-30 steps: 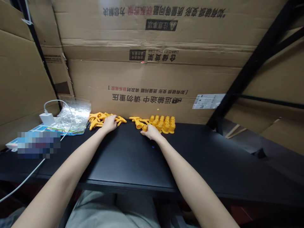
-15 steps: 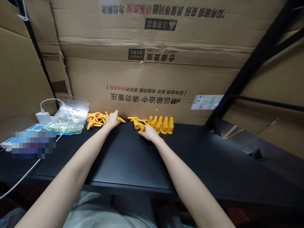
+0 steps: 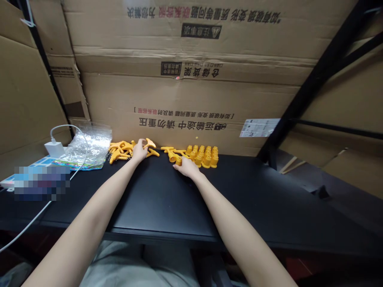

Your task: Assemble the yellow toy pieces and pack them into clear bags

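Note:
My left hand (image 3: pixel 139 152) is closed on a yellow T-shaped piece (image 3: pixel 151 142), whose crossbar sticks out past the fingers on the right. Left of this hand lies a pile of similar yellow T-shaped pieces (image 3: pixel 118 154), some with ridged shafts. My right hand (image 3: pixel 188 168) has its fingers around a yellow cup-shaped piece (image 3: pixel 178 161). Just left of it and behind lie more yellow pieces (image 3: pixel 168 150), one with its round opening toward me. Beyond the right hand stand several yellow cup-shaped pieces with flanged bases (image 3: pixel 207 158), grouped in rows.
Cardboard (image 3: pixel 119 91) walls the back of the black table (image 3: pixel 149 207). At the left are a clear plastic bag (image 3: pixel 89 145), a white charger (image 3: pixel 54 149) with a cable, and a blurred-out item (image 3: pixel 42 181). A black metal post (image 3: pixel 311 79) slants up at the right.
My left hand has lifted a yellow T-shaped piece a little from the pile, and its crossbar now shows beyond the fingers. My right hand stays almost still with the cup-shaped piece.

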A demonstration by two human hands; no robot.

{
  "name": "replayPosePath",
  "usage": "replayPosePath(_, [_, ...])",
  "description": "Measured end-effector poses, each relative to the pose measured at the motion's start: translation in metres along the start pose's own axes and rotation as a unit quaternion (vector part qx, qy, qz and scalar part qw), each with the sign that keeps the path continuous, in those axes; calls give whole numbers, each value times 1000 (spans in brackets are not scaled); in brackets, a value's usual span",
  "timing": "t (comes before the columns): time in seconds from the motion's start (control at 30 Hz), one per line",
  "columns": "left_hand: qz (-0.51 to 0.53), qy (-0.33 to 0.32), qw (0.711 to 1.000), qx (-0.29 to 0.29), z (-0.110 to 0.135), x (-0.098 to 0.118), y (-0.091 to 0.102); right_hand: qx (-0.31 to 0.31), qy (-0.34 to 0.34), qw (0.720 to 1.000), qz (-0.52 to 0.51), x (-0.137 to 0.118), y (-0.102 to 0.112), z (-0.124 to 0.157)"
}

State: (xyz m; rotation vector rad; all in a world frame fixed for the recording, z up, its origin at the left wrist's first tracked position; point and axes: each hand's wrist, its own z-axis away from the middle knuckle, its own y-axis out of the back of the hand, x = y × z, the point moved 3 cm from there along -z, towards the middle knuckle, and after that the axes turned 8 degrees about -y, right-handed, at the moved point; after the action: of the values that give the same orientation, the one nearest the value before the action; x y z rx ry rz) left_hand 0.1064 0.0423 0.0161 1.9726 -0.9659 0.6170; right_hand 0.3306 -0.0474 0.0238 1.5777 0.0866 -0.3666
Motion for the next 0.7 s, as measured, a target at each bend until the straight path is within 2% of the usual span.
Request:
replayPosePath(0.07, [108,52,990,68,-4,2,10,2,4,1000,4,-1,0,1])
replayPosePath(0.13, [206,105,964,132,-6,7,20,3,9,1000,7,-2,0,2])
replayPosePath(0.2, [288,148,931,170,-7,14,29,2,15,1000,11,-3,0,3])
replayPosePath(0.3, [392,193,885,163,-3,25,39,-1,18,1000,24,-4,-1,4])
replayPosePath(0.4, [446,234,849,159,7,30,47,-3,21,999,29,-5,-2,4])
replayPosePath(0.57, [489,274,816,142,32,29,55,9,28,1000,11,-7,-4,4])
replayPosePath(0.7, [497,306,802,123,47,27,53,77,88,993,-9,-15,-1,8])
